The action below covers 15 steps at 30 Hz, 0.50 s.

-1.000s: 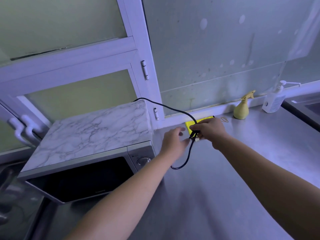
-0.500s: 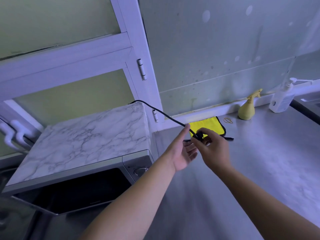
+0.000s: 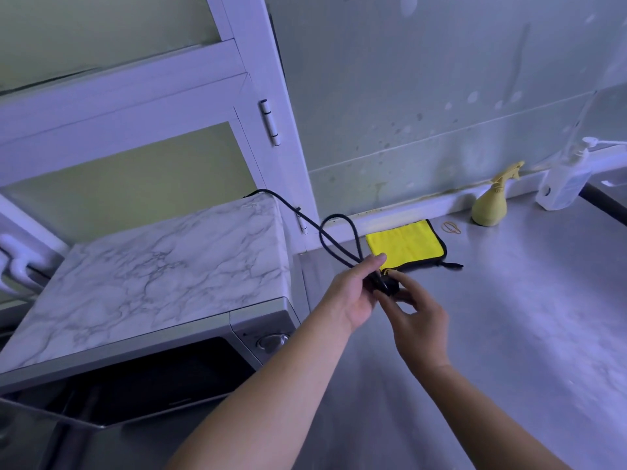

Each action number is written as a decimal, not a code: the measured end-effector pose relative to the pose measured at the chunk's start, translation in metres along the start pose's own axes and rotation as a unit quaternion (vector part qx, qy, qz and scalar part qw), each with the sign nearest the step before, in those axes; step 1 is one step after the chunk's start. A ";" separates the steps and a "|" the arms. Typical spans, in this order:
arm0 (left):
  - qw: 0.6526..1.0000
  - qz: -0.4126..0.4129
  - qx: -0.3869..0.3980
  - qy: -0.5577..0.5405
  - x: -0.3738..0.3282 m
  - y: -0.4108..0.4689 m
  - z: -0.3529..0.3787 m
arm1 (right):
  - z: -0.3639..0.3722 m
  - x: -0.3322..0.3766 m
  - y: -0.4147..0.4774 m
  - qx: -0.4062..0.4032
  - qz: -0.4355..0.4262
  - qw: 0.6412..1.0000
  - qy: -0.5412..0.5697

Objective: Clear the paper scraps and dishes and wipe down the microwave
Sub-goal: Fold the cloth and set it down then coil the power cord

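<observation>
The microwave [image 3: 142, 283] with a marble-patterned top stands at the left of the steel counter. Its black power cord [image 3: 336, 239] runs from behind it and forms a loop above the counter. My left hand [image 3: 356, 293] holds the folded cord between thumb and fingers. My right hand [image 3: 414, 320] pinches the black plug [image 3: 386, 286] at the cord's end, just right of my left hand. A yellow cleaning cloth [image 3: 407, 245] with black trim lies flat on the counter behind both hands.
A yellow spray bottle [image 3: 492, 201] and a white pump dispenser [image 3: 566, 181] stand against the back wall at right. A rubber band [image 3: 451, 227] lies near the cloth. A white window frame [image 3: 271, 123] rises behind the microwave. The steel counter [image 3: 509, 334] extends right.
Both hands lifted the cord off the counter and drew nearer to me. The cord is now folded into a loop in my left hand. The yellow cloth is uncovered.
</observation>
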<state>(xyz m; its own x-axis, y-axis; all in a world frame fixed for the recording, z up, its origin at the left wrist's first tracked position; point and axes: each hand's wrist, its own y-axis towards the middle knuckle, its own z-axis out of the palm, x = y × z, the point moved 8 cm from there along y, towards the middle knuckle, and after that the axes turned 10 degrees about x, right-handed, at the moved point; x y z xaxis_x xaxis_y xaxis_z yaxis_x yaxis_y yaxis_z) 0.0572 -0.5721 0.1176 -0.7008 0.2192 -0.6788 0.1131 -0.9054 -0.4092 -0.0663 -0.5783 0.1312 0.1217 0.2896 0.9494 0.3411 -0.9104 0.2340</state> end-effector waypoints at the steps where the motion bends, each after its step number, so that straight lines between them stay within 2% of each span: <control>1: 1.000 0.003 0.002 0.007 -0.001 0.002 0.001 | 0.000 -0.003 -0.001 -0.002 0.005 1.000 -0.001; 4: 0.997 0.025 0.003 0.069 -0.005 0.008 0.002 | 0.000 -0.011 -0.003 0.004 0.021 1.000 -0.014; 7: 0.989 0.067 -0.038 0.125 -0.012 0.007 -0.010 | -0.005 -0.021 -0.009 0.013 0.048 0.999 0.003; 11: 0.975 0.082 -0.081 0.189 -0.015 0.002 -0.025 | -0.035 -0.050 -0.010 -0.052 0.149 0.980 0.123; 13: 0.970 0.082 -0.093 0.208 -0.012 -0.001 -0.030 | -0.045 -0.055 -0.002 -0.046 0.194 0.955 0.220; 15: 0.966 0.089 -0.104 0.220 -0.009 -0.003 -0.033 | -0.042 -0.054 0.008 -0.010 0.238 0.915 0.325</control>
<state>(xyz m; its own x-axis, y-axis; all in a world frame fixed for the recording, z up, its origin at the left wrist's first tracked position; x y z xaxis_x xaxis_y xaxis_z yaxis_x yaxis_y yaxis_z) 0.0869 -0.5593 0.1047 -0.2953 0.2417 -0.9243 0.3748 -0.8606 -0.3448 -0.1094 -0.6136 0.0911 -0.3311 -0.3717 0.8673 0.3755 -0.8951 -0.2403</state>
